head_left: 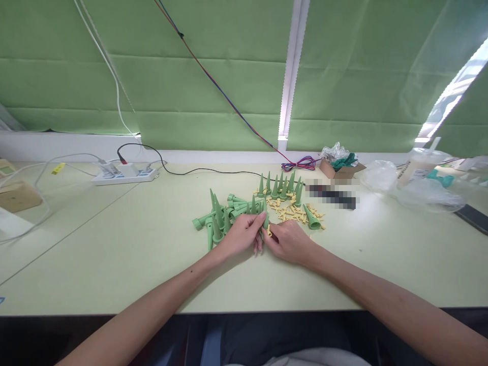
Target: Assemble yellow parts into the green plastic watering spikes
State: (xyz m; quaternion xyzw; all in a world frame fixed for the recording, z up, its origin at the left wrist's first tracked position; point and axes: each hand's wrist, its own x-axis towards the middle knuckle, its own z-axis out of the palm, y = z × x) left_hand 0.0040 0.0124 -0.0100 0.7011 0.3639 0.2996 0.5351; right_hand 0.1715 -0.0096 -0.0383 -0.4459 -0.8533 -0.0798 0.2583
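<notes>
My left hand [246,231] is closed around a green plastic cone [266,219], its tip pointing up between thumb and fingers. Right beside it, my right hand [287,240] pinches a small yellow plastic piece [269,232] against the cone's side. Whether the two parts are joined cannot be made out. Left of my hands, several green cones [217,231] stand or lie in a heap. Behind them is a group of upright cones [282,189] with yellow bits at their bases. A loose pile of small yellow pieces [287,212] spreads beyond my right hand, and one cone [313,219] lies tipped there.
A power strip [125,175] with plugs and cables sits at the back left. At the back right are a cardboard box [339,169], coiled wires [301,163], a plastic cup [417,168] and clear bags [379,176]. A blurred dark object [331,195] lies behind the yellow pile.
</notes>
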